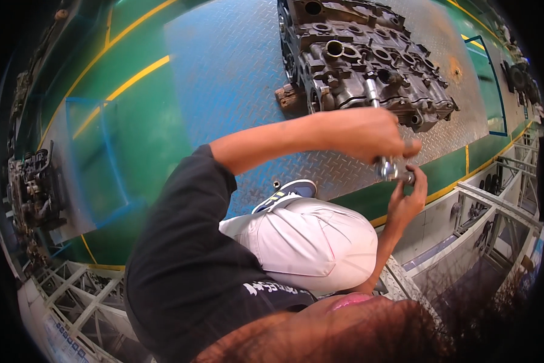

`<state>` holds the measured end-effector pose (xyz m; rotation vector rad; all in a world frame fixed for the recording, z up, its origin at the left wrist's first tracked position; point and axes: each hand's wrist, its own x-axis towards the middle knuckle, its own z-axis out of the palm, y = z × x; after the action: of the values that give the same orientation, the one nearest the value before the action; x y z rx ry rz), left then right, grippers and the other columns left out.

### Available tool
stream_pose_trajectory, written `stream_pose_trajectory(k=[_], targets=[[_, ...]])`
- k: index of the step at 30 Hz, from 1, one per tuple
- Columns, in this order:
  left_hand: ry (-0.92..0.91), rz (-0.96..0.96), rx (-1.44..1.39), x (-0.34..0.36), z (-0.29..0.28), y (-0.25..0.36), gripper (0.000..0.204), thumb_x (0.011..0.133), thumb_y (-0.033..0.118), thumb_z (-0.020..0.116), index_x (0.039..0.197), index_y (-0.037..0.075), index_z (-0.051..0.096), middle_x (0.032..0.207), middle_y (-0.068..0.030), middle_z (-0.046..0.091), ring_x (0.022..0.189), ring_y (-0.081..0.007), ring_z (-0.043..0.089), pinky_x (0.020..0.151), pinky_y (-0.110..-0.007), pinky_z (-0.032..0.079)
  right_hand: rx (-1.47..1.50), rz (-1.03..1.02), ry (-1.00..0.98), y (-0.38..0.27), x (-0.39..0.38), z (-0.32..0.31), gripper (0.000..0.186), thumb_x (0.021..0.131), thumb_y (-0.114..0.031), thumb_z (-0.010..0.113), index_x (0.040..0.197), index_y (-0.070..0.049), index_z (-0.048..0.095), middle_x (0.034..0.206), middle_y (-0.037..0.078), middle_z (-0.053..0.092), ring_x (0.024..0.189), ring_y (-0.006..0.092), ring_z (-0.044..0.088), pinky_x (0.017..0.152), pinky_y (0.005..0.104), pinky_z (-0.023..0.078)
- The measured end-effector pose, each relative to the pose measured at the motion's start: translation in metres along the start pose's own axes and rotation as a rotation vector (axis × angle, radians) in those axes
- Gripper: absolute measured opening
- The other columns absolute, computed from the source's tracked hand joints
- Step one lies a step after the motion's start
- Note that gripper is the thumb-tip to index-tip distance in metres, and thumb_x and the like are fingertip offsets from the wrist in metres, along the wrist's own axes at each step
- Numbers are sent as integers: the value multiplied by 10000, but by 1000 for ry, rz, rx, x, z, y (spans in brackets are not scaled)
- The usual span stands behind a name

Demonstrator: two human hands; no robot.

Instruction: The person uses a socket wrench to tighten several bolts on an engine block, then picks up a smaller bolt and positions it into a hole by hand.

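Note:
My left hand (362, 134) is closed around the handle of a chrome ratchet wrench (386, 169). The handle's end sticks out of the fist toward the engine, and the wrench's head shows below the fist. With fingertips pinched, my right hand (407, 199) grips a short metal socket (408, 178) at the wrench head. Just beyond both hands lies a dark, greasy engine block (369, 60), with round ports and bolts on its upper face. The wrench handle overlaps the engine's near edge in the picture; whether they touch, I cannot tell.
A wooden block (290, 98) props the engine on a worn blue tread plate (223, 78). Near my shoe (293, 192) sits a small metal ring-shaped piece (276, 184). Another engine (39, 187) stands far left. Metal-framed racks (496, 202) line the right side.

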<state>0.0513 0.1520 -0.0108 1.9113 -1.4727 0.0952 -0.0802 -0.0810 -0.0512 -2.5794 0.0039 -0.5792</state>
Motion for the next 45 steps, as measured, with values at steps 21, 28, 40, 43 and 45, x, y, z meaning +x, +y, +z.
stream_pose_trajectory(k=[21, 28, 40, 43, 45], targets=[[140, -285, -23, -62, -10, -9, 211, 937, 118, 715, 1108, 90, 594, 782, -88, 651, 783, -323, 675, 726, -438, 537, 155, -55, -117, -26, -15, 39, 465, 852, -85, 778, 1311, -61, 709, 1138, 113, 743, 1077, 358, 673, 968, 465, 503], [75, -206, -13, -59, -1, -12, 368, 832, 50, 762, 1144, 95, 572, 760, -8, 652, 756, -263, 677, 899, -395, 523, 246, 273, -660, -22, -67, 109, 314, 952, -199, 769, 1194, -17, 686, 1022, 189, 755, 915, 385, 738, 802, 435, 570], [173, -229, 38, -66, 0, -14, 360, 777, 10, 805, 1068, 102, 614, 941, -60, 699, 833, -306, 701, 795, -417, 562, 42, -141, 171, -13, 22, 26, 402, 862, -270, 795, 1218, -100, 713, 1296, 110, 689, 1340, 375, 541, 1181, 523, 349], [382, -153, 104, -67, 14, -22, 265, 888, 33, 814, 1007, 82, 583, 739, -25, 669, 678, -266, 653, 780, -383, 543, 118, -62, 148, -31, 2, 62, 359, 877, -180, 736, 1207, -63, 657, 1228, 202, 642, 1255, 439, 558, 1106, 527, 396], [186, -201, 32, -58, 7, -18, 323, 820, 32, 786, 1060, 82, 576, 836, -32, 716, 766, -293, 706, 832, -405, 562, 257, 210, -354, -25, -51, 107, 246, 913, -203, 778, 1089, -46, 710, 969, 195, 708, 931, 406, 696, 885, 476, 538]])
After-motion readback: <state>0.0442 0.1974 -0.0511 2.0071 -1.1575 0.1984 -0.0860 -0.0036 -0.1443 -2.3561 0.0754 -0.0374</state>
